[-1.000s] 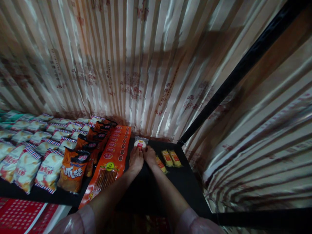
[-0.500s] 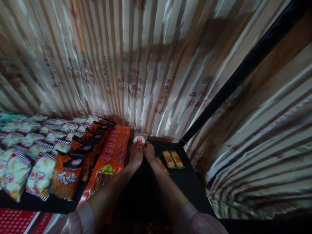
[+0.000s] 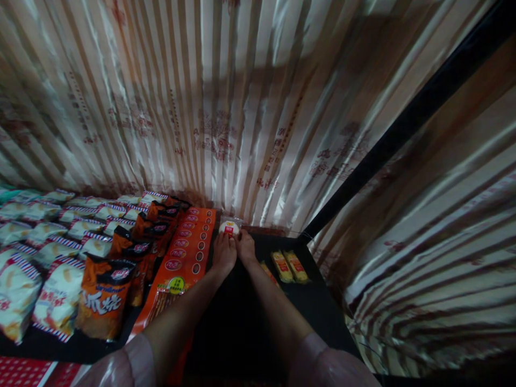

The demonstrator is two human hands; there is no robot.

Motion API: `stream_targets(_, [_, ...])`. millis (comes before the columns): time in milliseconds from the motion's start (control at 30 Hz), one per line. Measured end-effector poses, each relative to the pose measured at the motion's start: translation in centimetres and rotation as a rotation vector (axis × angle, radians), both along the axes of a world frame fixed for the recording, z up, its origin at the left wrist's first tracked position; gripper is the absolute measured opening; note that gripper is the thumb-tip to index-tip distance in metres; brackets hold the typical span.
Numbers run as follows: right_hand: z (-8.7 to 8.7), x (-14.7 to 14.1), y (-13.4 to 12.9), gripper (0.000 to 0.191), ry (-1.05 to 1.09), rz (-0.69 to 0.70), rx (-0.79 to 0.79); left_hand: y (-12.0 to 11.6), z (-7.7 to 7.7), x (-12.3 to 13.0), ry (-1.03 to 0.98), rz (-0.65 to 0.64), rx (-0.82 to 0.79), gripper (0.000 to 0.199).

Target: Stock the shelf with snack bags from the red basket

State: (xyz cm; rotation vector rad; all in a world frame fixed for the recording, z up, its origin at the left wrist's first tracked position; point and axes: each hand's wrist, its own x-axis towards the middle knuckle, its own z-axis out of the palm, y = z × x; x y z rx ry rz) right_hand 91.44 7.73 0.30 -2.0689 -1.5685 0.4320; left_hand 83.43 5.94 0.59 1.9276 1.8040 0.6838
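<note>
A small clear packet with a round white item and a red label (image 3: 229, 229) lies at the back of the black table (image 3: 234, 328), beside the orange strip of snack packs (image 3: 187, 242). My left hand (image 3: 224, 251) has its fingers closed on the packet's near left edge. On the near right edge, my right hand (image 3: 245, 247) pinches the same packet. Two yellow packets (image 3: 289, 266) lie to the right of my right hand, and another yellow packet (image 3: 269, 273) is partly hidden behind my right forearm.
Rows of white snack bags (image 3: 60, 293) and orange-and-black bags (image 3: 105, 298) fill the left. A pleated curtain (image 3: 242, 107) rises behind the table. A dark pole (image 3: 387, 140) slants up from the back right corner.
The view has shifted slightly, so the bags at left appear further left and the yellow packets further right. Both hands remain at the white packet.
</note>
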Motion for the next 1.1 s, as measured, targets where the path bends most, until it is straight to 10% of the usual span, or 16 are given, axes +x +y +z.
stream_targets(1100, [-1.5, -0.2, 1.7, 0.019, 0.047, 0.037, 0.100, 0.5, 0.0, 0.2, 0.083, 0.091, 0.121, 0.040])
